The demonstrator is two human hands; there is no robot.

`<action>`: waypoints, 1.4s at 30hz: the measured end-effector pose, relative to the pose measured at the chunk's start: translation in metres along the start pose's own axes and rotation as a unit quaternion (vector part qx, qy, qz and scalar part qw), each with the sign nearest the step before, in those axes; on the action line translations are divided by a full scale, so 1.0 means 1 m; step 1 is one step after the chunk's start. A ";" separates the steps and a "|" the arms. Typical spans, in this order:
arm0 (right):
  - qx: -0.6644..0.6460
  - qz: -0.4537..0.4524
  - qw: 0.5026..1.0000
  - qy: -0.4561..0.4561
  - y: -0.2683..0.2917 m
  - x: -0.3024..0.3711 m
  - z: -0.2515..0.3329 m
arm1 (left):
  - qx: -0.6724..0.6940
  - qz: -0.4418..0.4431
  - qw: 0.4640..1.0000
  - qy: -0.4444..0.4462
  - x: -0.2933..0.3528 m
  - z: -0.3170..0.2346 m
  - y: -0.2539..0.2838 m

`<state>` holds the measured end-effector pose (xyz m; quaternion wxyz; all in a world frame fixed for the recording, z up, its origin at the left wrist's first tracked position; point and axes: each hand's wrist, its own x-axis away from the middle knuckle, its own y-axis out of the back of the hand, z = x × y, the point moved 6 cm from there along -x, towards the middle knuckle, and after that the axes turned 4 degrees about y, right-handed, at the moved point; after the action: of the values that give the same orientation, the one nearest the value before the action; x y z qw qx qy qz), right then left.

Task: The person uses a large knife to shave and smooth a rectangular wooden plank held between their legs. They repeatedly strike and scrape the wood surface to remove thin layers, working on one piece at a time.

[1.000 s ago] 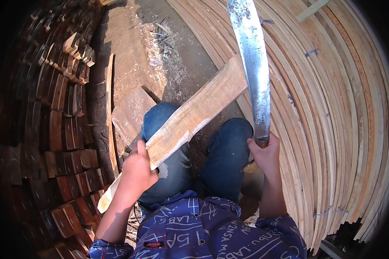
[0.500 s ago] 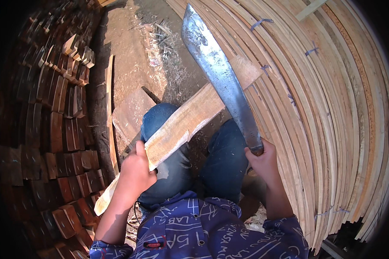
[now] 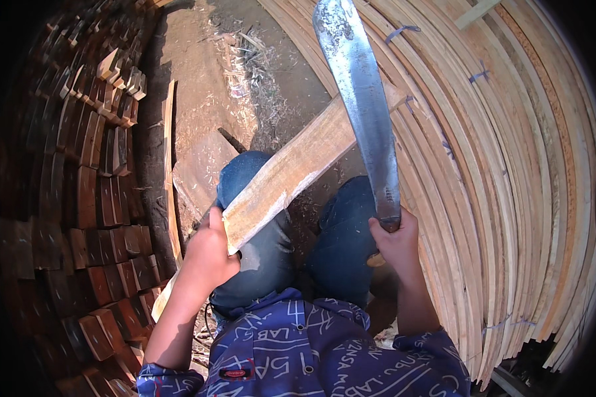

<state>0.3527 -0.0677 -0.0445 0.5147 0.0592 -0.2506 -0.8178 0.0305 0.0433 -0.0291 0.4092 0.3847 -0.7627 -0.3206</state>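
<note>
My left hand (image 3: 212, 258) is closed round the near, narrowed end of a long pale plank (image 3: 291, 162). The plank slants away to the upper right, passing over my left knee, and its lower long edge looks rough and chipped. In my right hand (image 3: 396, 243) is the dark handle of a machete (image 3: 364, 99), its broad, curved steel blade raised and pointing away from me. From my viewpoint the blade crosses in front of the plank's far part; whether they touch I cannot tell. The handle's lower part is hidden in my fist.
Bundled long wooden strips (image 3: 496, 165), tied with purple bands, fill the right side. Stacked reddish-brown wood blocks (image 3: 106, 251) rise on the left. A flat board (image 3: 204, 169) lies on the dirt ahead beside a thin upright-looking strip (image 3: 170, 165). Shavings litter the ground.
The machete has swung to the right, its tip now farther right and higher, at the top of the view. The plank and my left hand have barely shifted.
</note>
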 end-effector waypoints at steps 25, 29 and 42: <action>-0.001 -0.006 1.000 -0.031 0.000 -0.028 0.026 | -0.010 0.035 0.999 0.032 0.002 0.000 0.001; 0.016 -0.008 1.000 0.026 0.005 -0.024 0.039 | -0.032 0.035 0.999 0.021 0.000 0.006 -0.001; 0.036 -0.018 0.999 -0.017 0.010 -0.027 0.036 | 0.008 0.015 1.000 -0.014 0.000 0.003 0.001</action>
<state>0.3606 -0.0352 -0.0125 0.4932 0.0685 -0.2877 -0.8181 0.0278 0.0439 -0.0298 0.4002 0.3719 -0.7767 -0.3134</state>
